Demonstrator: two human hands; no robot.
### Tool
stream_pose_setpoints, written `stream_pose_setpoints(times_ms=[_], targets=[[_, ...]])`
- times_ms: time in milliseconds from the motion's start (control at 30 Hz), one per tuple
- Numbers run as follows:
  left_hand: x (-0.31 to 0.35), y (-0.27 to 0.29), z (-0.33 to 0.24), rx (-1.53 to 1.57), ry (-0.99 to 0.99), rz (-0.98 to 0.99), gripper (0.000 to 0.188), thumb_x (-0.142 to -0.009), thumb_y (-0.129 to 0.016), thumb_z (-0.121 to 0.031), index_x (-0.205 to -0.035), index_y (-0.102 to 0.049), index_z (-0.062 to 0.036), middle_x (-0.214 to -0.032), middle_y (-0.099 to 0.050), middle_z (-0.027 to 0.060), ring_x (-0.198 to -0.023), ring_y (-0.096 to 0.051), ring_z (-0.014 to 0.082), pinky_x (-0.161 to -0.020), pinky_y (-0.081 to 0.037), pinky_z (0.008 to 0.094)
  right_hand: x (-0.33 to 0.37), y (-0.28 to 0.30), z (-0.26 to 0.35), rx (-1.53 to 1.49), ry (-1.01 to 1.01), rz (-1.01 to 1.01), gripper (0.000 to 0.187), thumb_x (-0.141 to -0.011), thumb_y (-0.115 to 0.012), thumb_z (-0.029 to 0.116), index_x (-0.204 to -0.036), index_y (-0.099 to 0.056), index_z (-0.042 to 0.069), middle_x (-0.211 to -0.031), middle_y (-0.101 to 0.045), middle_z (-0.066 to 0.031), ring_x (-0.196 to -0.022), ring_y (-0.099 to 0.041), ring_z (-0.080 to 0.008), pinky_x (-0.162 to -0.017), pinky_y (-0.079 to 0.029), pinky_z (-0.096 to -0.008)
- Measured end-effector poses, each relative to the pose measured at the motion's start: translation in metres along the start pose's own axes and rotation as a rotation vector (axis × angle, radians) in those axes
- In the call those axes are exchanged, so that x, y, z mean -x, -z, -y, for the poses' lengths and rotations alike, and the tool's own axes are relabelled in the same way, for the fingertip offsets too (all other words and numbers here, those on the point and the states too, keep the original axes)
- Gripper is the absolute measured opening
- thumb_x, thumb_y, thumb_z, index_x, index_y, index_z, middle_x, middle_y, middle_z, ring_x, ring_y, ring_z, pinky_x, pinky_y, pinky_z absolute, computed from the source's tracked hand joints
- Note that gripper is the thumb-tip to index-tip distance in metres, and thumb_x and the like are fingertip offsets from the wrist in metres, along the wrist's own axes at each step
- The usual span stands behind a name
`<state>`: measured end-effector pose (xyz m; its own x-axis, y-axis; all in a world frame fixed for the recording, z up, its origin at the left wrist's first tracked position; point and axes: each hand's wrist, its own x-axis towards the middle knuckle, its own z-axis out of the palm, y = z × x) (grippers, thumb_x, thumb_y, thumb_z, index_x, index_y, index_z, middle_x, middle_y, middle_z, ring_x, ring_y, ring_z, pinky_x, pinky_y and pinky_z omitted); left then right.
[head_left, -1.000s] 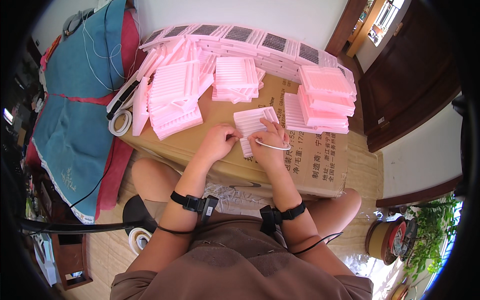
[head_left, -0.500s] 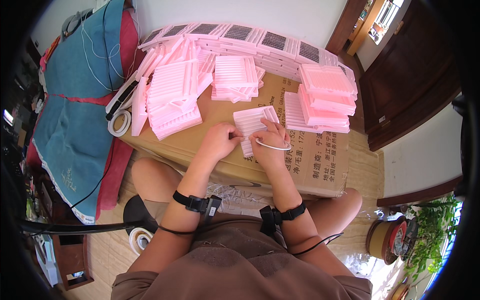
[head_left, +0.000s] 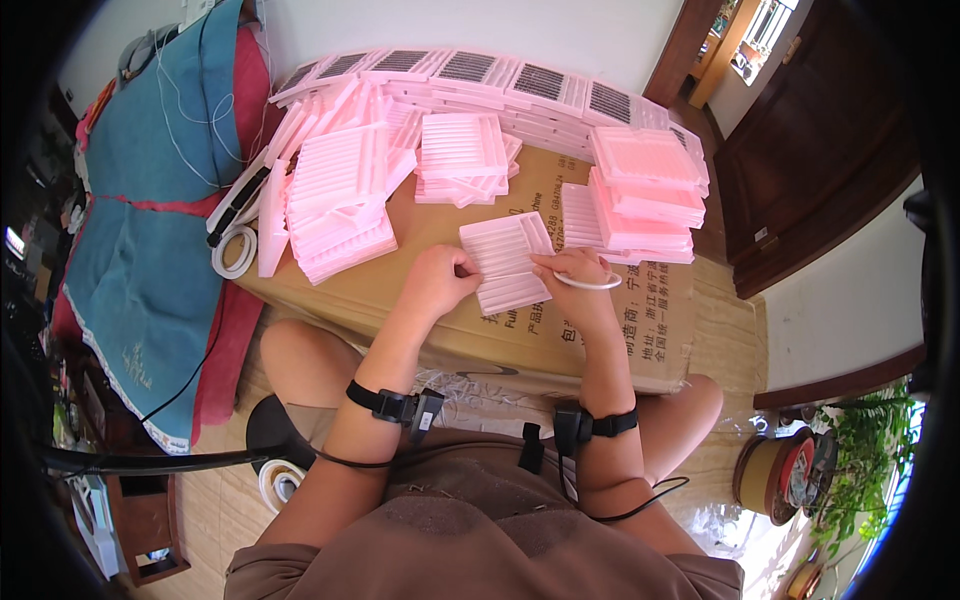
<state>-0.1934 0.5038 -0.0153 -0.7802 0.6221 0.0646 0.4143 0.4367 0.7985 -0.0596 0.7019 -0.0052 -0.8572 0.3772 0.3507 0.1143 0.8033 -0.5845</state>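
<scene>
A pink ribbed tray point(head_left: 505, 265) lies flat on the cardboard box in front of me, turned slightly. At its left edge my left hand point(head_left: 447, 280) is closed, with thumb and forefinger pinched on the edge. My right hand point(head_left: 580, 280) is over the right edge, fingers curled and thumb tip touching the tray; what the fingertips hold, if anything, is too small to tell. A white curved band point(head_left: 597, 285) crosses the back of my right hand; whether it is worn or held, I cannot tell.
Similar pink trays are stacked at left point(head_left: 340, 190), centre point(head_left: 463, 145) and right point(head_left: 650, 160). Along the wall runs a row of trays point(head_left: 465, 68) with dark contents. A white coil point(head_left: 235, 252) sits at the left end of the cardboard box point(head_left: 420, 235).
My right hand has moved right, from the middle of the tray to its right edge, uncovering the ribs. My left hand stays at the left edge. The whole view has shifted slightly.
</scene>
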Motion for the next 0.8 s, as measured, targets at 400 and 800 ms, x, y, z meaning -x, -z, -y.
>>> stream_pose_setpoints(times_ms=[400, 800], targets=[[0.002, 0.002, -0.002, 0.023, 0.003, -0.004, 0.011, -0.075, -0.079, -0.013, -0.081, -0.076, -0.0035, -0.079, -0.073, 0.0128, -0.074, -0.071, 0.0252, -0.071, -0.056, 0.0356, -0.004, -0.029, -0.003, 0.177, -0.224, -0.106, 0.017, -0.074, -0.084, 0.028, -0.077, -0.076, 0.014, -0.094, -0.071, -0.0048, -0.109, -0.059, -0.0297, -0.096, -0.04, -0.0601], [-0.005, 0.004, -0.009, -0.101, 0.063, 0.071, 0.017, -0.076, -0.081, -0.017, -0.084, -0.076, -0.0029, -0.083, -0.074, 0.0115, -0.075, -0.071, 0.0228, -0.07, -0.055, 0.0352, -0.008, -0.038, -0.003, 0.296, -0.211, -0.097, 0.019, -0.075, -0.082, 0.031, -0.077, -0.075, 0.013, -0.092, -0.071, -0.0059, -0.105, -0.061, -0.0293, -0.094, -0.042, -0.0572]])
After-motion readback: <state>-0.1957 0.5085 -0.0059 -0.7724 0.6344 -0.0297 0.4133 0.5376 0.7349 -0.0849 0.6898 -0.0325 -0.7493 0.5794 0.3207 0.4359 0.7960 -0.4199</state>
